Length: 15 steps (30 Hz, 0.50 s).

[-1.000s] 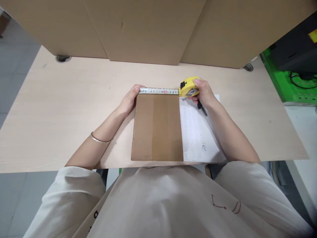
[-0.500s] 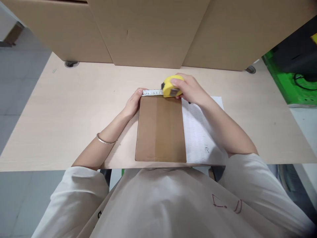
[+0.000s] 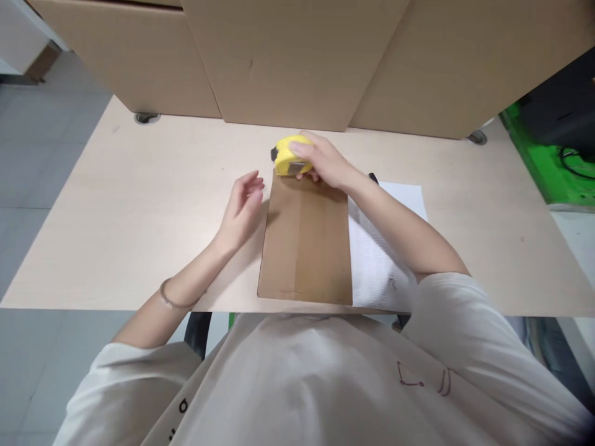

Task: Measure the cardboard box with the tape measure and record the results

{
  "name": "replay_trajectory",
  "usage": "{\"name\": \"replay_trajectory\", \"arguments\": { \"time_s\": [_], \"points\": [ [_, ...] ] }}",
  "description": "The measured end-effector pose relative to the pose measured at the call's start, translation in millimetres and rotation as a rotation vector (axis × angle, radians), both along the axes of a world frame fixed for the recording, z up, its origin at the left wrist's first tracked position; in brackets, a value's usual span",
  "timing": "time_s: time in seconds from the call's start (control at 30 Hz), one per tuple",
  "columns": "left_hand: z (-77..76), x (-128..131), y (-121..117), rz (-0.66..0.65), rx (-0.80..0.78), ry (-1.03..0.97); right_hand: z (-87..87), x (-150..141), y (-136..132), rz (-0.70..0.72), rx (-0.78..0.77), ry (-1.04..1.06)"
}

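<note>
A flat brown cardboard piece point(image 3: 304, 241) lies on the light wooden table point(image 3: 139, 204) in front of me. My right hand point(image 3: 323, 162) is closed over a yellow tape measure point(image 3: 288, 158) at the cardboard's far left corner, with no blade showing. A black pen tip point(image 3: 372, 178) pokes out behind my right wrist. My left hand point(image 3: 242, 207) hovers open just left of the cardboard, fingers apart and holding nothing. A silver bracelet sits on my left forearm.
A white printed sheet point(image 3: 385, 248) lies under the cardboard's right side. Tall cardboard panels point(image 3: 297, 62) stand along the table's far edge. A green and black machine point(image 3: 558, 142) is at the right. Cable holes sit at the back corners.
The tape blade has run back into the case as my right hand moved left across the cardboard's top edge. My left hand let go of the tape end and lifted open.
</note>
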<state>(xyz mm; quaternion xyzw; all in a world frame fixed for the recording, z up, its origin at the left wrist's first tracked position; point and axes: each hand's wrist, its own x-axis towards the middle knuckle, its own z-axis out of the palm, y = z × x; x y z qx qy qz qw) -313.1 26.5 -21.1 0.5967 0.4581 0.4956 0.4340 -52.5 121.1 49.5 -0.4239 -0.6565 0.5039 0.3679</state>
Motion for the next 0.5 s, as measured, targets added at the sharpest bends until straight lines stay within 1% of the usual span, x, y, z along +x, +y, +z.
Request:
{"name": "replay_trajectory", "arguments": {
  "time_s": [0.03,0.07,0.1,0.17,0.2,0.3,0.37,0.43,0.5],
  "points": [
    [3.4,-13.7,-17.4,-0.096,0.067,0.079,-0.4,8.7,2.5,-0.019,-0.011,0.043],
    [6.5,-27.1,-34.5,-0.238,0.115,0.201,-0.6,18.1,5.0,-0.036,-0.014,0.083],
    [8.9,-39.1,-50.3,-0.32,0.176,0.303,-0.9,27.7,7.3,-0.046,-0.014,0.119],
    [11.2,-56.6,-75.7,-0.401,0.231,0.419,-2.5,44.8,10.5,-0.069,-0.026,0.179],
    [10.9,-61.8,-85.0,-0.411,0.247,0.448,-4.1,51.5,11.3,-0.08,-0.047,0.191],
    [3.9,-68.7,-102.1,-0.382,0.239,0.469,-11.7,63.0,12.0,-0.101,-0.111,0.185],
    [-3.8,-71.4,-109.2,-0.312,0.221,0.471,-17.1,67.0,12.4,-0.11,-0.118,0.184],
    [-11.0,-74.8,-115.2,-0.186,0.203,0.479,-20.7,72.2,12.8,-0.174,-0.129,0.195],
    [-15.0,-76.3,-119.4,-0.024,0.139,0.483,-21.6,79.6,11.2,-0.264,-0.179,0.203]
  ]
}}
